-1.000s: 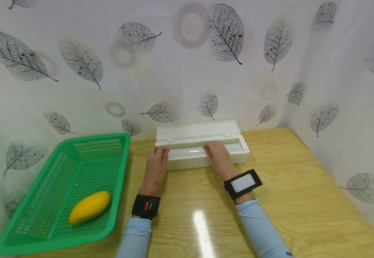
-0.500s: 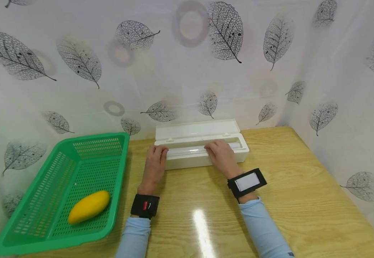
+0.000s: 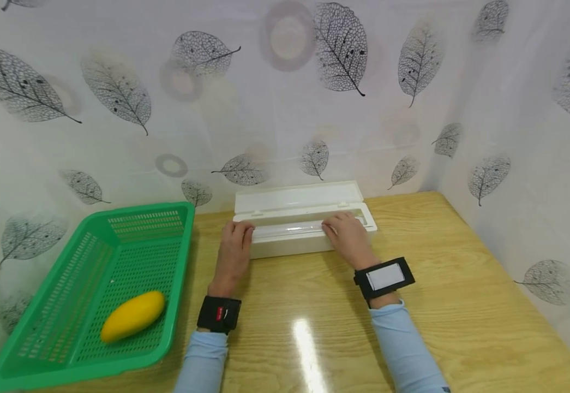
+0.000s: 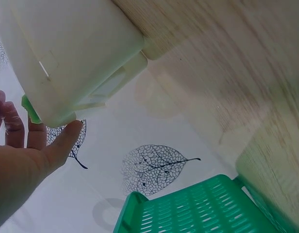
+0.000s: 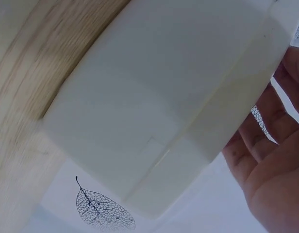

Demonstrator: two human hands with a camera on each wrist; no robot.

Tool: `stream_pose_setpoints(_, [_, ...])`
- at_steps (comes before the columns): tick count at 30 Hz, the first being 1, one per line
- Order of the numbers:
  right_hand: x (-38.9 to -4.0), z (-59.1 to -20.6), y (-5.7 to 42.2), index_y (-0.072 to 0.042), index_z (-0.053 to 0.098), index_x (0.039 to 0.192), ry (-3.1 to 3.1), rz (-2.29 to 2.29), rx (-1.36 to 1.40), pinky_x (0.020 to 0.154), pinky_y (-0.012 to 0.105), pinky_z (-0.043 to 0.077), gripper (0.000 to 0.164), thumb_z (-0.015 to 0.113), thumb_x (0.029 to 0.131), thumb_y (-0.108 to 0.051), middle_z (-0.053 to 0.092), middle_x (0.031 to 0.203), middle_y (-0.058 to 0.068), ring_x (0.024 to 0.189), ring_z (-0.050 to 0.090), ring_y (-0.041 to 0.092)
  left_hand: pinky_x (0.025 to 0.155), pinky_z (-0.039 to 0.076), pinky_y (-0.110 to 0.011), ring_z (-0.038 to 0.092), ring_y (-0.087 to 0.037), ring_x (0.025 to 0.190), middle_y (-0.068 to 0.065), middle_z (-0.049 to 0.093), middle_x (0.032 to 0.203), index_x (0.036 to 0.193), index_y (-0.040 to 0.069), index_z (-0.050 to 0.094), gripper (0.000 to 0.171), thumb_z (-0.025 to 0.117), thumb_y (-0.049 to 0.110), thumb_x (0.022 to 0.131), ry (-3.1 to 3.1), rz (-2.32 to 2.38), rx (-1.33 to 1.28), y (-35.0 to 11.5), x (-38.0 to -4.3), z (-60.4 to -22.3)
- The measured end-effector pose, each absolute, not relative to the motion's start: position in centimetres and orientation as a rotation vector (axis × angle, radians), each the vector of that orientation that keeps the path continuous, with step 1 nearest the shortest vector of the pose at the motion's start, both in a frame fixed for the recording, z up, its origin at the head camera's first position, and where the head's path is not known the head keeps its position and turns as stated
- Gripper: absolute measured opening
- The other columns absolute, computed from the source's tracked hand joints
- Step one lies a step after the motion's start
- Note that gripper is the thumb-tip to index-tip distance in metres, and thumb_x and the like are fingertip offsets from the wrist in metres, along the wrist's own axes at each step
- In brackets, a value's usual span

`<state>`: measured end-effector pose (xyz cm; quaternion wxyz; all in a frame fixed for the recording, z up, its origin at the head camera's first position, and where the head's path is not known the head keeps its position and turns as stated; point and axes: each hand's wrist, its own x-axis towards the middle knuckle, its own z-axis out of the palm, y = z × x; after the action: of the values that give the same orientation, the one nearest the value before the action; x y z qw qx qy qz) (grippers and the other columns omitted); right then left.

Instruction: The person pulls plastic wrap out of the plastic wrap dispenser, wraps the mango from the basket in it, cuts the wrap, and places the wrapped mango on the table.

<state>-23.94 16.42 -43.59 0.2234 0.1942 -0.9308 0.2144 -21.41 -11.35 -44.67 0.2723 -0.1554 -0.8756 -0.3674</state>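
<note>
A long white cling film box [image 3: 289,250] stands at the back of the table, its lid [image 3: 299,196] raised behind it. A pale roll of cling film [image 3: 287,230] lies inside, glossy along its front. At the box's left end, my left hand [image 3: 233,251] pinches the film at the front edge. The left wrist view shows that thumb [image 4: 67,138] at the box corner, close to a small green piece [image 4: 31,110]. My right hand [image 3: 348,237] pinches film near the right end; in the right wrist view its fingertips are hidden behind the box.
A green plastic basket [image 3: 181,262] stands on the left, with a yellow mango-shaped fruit [image 3: 133,316] inside. Behind the wooden table [image 3: 437,305] hangs a white curtain [image 3: 265,109] printed with leaves.
My right hand has slid rightward along the roll, now covering its right end. My left hand has stayed at the left end of the box.
</note>
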Motion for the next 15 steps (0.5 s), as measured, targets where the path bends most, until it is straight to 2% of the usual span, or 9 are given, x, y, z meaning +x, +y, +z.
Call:
stream_pose_setpoints(9, [-24.11, -44.03, 16.87, -0.001, 0.074, 0.095, -2.447, 0.595, 0.528, 0.078, 0.043, 0.049, 0.011, 0.069, 0.093, -0.011, 0.067, 0.093, 0.013, 0.088, 0.058, 0.033, 0.070, 0.043, -0.038, 0.049, -0.029, 0.084, -0.017, 0.051, 0.096, 0.105, 0.000, 0.063, 0.013, 0.052, 0.007, 0.103, -2.348, -1.002, -0.426, -11.50, -21.33, -44.82])
stream_pose_setpoints(15, [-24.00, -44.05, 17.08, -0.005, 0.070, 0.100, -2.413, 0.614, 0.443, 0.062, 0.042, 0.054, 0.011, 0.064, 0.098, -0.014, 0.071, 0.093, 0.012, 0.080, 0.066, 0.029, 0.071, 0.043, -0.038, 0.049, -0.028, 0.085, -0.016, 0.052, 0.096, 0.104, 0.000, 0.063, 0.013, 0.053, 0.008, 0.103, -2.335, -1.000, -0.431, -11.43, -21.54, -44.81])
